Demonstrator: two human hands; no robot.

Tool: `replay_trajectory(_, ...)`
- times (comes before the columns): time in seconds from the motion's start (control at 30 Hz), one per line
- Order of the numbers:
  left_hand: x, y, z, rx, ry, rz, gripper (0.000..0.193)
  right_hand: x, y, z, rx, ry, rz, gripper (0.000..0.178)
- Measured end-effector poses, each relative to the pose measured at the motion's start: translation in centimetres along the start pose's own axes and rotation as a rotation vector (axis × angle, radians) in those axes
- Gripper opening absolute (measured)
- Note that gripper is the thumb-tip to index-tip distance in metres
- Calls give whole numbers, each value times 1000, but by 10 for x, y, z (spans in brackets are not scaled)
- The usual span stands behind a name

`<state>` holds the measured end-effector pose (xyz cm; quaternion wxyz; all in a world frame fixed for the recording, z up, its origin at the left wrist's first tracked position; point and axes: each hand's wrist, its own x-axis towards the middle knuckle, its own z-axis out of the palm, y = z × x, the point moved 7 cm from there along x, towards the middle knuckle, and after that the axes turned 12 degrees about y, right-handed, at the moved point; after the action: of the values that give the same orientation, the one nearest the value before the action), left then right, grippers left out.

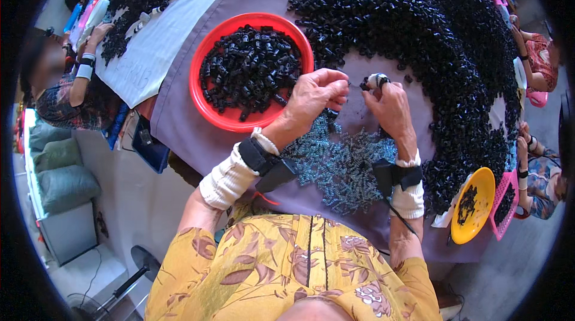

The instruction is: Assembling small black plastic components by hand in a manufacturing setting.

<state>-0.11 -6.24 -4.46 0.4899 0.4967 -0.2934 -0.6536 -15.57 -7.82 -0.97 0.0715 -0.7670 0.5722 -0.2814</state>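
Observation:
My left hand (pixel 314 96) is over the table beside the red basin (pixel 194 75). Its thumb and forefinger are pinched together, and what they hold, if anything, is too small to make out. Small black plastic parts (pixel 331 114) show just below its curled fingers. To the right, my right hand (pixel 389 107) grips a small black plastic part (pixel 364 84) at its fingertips, with a white wrap on one finger. The hands are a short way apart. Between my wrists and below my hands lies a loose spread of small bluish metal springs (pixel 344 168). Similar black parts (pixel 251 69) fill much of the basin.
A large heap of black parts (pixel 413 27) covers the far and right side of the table (pixel 359 66). At the right edge are a yellow plate (pixel 482 210) and a pink basket (pixel 508 198). Other people (pixel 78 87) sit around at left and right.

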Motion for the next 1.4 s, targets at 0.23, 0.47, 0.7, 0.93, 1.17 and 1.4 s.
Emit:
replay_trajectory(0.23,2,6,23,-65,-77,28,19,0,-28,-37,299,135,-63,20)
replay_trajectory(0.47,5,30,-11,-59,48,77,22,-18,-36,-20,149,4,-237,24)
replay_trajectory(0.7,0,27,-21,-51,43,59,22,-36,-64,6,62,-110,-429,18)
replay_trajectory(0.93,-2,21,-18,-31,27,38,23,-24,-16,-19,2,34,-216,18)
replay_trajectory(1.17,-2,17,-16,-8,19,47,21,-28,7,-25,9,86,-104,14)
replay_trajectory(1.4,-5,13,-13,-7,-24,35,23,-33,-23,-4,82,48,-212,14)
